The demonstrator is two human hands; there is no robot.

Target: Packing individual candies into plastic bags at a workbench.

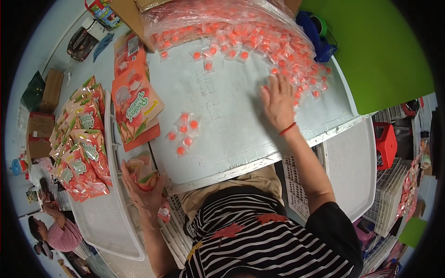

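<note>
My left hand [147,198] is curled round a red and green candy pouch [143,173], at the table's near left corner. Further right, my right hand [279,106] reaches over the table [222,102] with its fingers apart, beside the edge of a heap of small clear-wrapped candies [259,39] with red-orange centres. Whether its fingertips touch the candies I cannot tell. Between my hands, toward the left, lies a small cluster of the same wrapped candies [187,129]. Flat printed pouches [134,102] are stacked on the table's left side.
Plump pouches [85,150] crowd a white tray [102,229] on the left. A cardboard box [130,21] and a blue tape dispenser [320,39] border the heap. White trays [354,162] and a red stool [385,146] stand at right. Another person [62,234] is at lower left.
</note>
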